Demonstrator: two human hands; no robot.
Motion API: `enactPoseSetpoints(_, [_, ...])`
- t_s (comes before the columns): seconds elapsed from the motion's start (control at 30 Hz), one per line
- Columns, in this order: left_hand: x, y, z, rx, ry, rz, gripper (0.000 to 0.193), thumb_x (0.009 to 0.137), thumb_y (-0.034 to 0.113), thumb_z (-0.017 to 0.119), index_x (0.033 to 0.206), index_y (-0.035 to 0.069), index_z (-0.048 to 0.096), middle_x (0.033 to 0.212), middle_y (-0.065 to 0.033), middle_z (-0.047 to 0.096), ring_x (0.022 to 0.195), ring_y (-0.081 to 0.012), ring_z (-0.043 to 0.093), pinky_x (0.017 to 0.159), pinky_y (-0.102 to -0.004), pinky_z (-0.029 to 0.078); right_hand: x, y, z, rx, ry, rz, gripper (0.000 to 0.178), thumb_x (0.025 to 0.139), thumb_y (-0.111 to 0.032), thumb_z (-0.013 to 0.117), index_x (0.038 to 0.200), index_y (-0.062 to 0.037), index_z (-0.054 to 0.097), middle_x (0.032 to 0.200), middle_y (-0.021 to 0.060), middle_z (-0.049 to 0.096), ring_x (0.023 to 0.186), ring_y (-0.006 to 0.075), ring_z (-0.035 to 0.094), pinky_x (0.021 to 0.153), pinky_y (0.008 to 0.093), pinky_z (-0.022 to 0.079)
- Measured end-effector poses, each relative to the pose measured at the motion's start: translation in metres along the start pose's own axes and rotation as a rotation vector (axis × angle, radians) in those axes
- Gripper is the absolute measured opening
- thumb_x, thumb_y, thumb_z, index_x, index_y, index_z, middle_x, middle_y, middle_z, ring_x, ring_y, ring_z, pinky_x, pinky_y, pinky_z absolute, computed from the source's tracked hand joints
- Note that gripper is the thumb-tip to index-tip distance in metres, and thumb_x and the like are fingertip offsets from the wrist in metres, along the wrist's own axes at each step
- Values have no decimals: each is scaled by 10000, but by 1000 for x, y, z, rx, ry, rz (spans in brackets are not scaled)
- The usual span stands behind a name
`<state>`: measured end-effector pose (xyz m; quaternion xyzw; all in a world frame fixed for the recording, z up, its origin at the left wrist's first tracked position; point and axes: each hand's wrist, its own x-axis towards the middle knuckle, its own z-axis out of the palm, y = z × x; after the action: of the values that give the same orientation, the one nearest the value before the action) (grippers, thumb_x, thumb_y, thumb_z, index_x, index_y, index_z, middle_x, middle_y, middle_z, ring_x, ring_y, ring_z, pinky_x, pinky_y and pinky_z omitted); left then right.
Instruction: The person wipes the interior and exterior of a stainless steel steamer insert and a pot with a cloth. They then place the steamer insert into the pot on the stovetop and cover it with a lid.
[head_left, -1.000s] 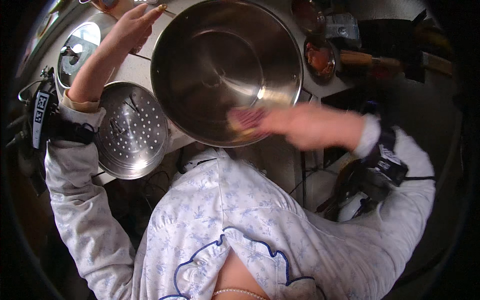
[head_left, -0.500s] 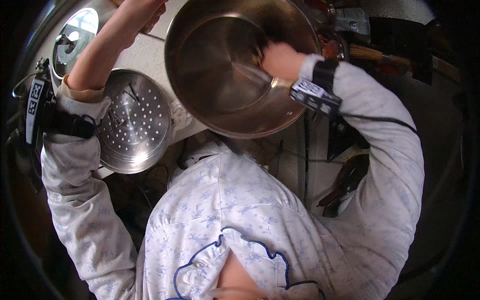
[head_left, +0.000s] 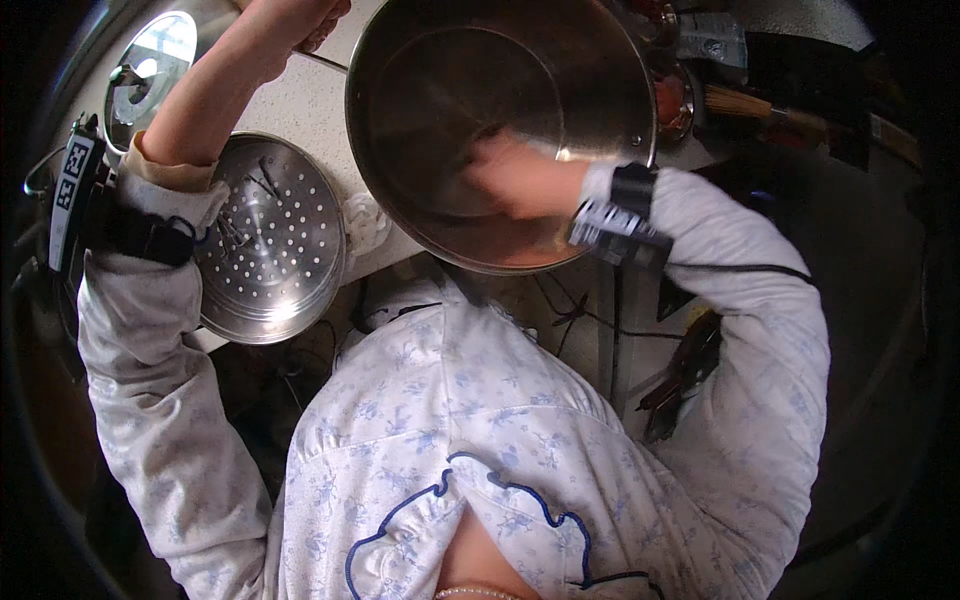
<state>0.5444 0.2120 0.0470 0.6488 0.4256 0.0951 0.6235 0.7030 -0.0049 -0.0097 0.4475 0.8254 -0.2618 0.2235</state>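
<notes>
A large, deep stainless-steel pot (head_left: pixel 450 225) is tilted so its inside faces me. My right hand (head_left: pixel 520 178) reaches over its near right rim into the pot, close to the inner wall. Motion smears its fingers, so whether it holds anything cannot be made out. My left hand (head_left: pixel 318 22) is at the top edge, left of the pot, partly cut off by the picture. Its visible fingers are curled in; what they hold, if anything, is hidden. Below my left forearm lies a round steel steamer tray (head_left: pixel 285 225) with many holes and a few thin dark pieces in it.
A glass lid (head_left: pixel 150 85) with a dark knob stands at the far left. A whitish crumpled thing (head_left: pixel 365 222) lies between steamer and pot on the pale counter (head_left: pixel 300 110). To the right are a jar with red contents (head_left: pixel 675 100) and a bristle brush (head_left: pixel 738 103).
My right hand has moved left and slightly down inside the pot. The pot has shifted slightly right in the picture. My left hand remains at the top edge.
</notes>
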Motion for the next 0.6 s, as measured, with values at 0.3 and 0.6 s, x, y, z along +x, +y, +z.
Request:
enactPoseSetpoints(0.3, [4, -2, 1, -71, -18, -30, 256, 934, 353, 515, 920, 97, 501, 530, 28, 397, 389, -97, 370, 331, -259, 258, -14, 26, -11, 277, -111, 43, 439, 704, -228, 625, 1090, -24, 578, 936, 221, 622, 839, 364, 620, 745, 453, 511])
enactPoseSetpoints(0.6, [14, -9, -4, -252, -271, -32, 272, 933, 371, 509, 879, 104, 501, 571, 21, 428, 429, -102, 405, 355, -260, 295, 45, 104, 9, -12, 362, 167, 439, 748, -206, 597, 1160, -58, 566, 1129, 149, 570, 997, 322, 571, 788, 444, 486])
